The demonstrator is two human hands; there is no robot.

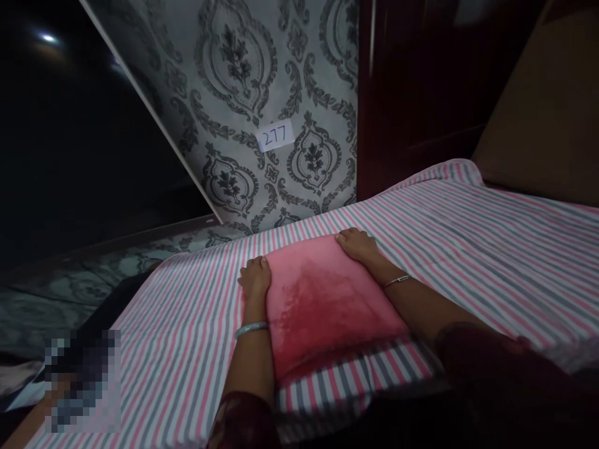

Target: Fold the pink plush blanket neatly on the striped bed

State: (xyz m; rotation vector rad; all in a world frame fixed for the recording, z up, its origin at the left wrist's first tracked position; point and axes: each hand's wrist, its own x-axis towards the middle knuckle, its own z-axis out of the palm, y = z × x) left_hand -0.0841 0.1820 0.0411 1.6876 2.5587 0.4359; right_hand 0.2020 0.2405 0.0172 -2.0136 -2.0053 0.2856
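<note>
A folded pink plush cloth (322, 299) lies on a bed covered with a pink, grey and white striped sheet (468, 249). My left hand (255, 277) rests at the cloth's far left corner, fingers curled over its edge. My right hand (358, 244) lies at the far right corner, fingers bent down onto the cloth. Both forearms run along the cloth's two sides. A bangle sits on each wrist.
A wall with grey ornamental wallpaper (262, 93) bears a paper label reading 277 (275, 135). Dark wooden furniture (421, 93) stands behind the bed. A brown headboard or cushion (547, 112) is at right. A blurred-out patch (82, 380) sits at lower left.
</note>
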